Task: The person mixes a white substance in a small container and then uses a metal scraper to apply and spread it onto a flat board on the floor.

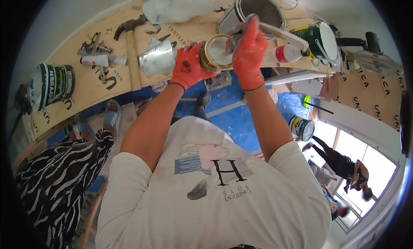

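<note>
While left hand (188,67) in orange glove steadies small open gold-rimmed paint tin (214,53) on plywood counter (86,83) | right hand (248,53) fingers closed round grey paint-caked brush (238,32) above it | risk: tin near counter edge, could tip, spill

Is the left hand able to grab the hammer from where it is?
Probably yes. The left hand rests on the small open tin, and the hammer lies to its left on the board with only crumpled foil between them, nothing covering the handle.
</note>
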`<state>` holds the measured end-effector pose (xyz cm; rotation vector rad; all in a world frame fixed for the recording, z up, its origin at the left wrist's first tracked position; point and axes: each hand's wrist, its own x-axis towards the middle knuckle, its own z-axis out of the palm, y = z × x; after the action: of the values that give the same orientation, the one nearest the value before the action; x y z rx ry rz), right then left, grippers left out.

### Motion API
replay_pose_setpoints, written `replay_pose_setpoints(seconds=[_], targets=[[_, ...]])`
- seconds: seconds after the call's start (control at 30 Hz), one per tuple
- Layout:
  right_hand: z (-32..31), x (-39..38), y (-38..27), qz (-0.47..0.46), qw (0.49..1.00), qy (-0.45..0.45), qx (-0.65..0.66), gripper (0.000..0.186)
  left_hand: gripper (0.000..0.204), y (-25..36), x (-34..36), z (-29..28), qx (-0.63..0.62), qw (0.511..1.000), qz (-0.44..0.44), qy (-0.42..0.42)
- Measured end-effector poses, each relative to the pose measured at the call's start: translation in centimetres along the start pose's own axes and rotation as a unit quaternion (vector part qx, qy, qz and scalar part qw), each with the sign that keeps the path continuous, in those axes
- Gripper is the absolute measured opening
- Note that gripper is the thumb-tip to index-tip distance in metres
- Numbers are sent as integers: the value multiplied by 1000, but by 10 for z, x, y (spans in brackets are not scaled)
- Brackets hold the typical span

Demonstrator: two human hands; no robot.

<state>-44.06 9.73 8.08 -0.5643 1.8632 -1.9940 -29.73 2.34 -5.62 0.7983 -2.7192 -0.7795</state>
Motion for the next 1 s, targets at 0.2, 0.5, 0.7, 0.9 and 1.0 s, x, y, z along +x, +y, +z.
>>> replay_pose_setpoints(seconds=[0.2, 0.5, 0.7, 0.9, 1.0], targets=[[2, -6, -4, -105, 993, -35, -47, 57, 120, 1, 0, -3, -4, 1000, 17, 20], [3, 0, -9, -56, 997, -32, -38, 56, 119, -1, -1, 2, 25, 999, 13, 26], [2, -2, -1, -144, 989, -12, -33, 57, 120, 0, -2, 0, -7, 1000, 12, 4], [2, -7, -10, -92, 995, -32, 25, 55, 120, 1, 1, -2, 8, 1000, 4, -6], [-1, -13, -12, -81, 995, -61, -3, 55, 120, 5, -7, -1, -2, 1000, 4, -6]])
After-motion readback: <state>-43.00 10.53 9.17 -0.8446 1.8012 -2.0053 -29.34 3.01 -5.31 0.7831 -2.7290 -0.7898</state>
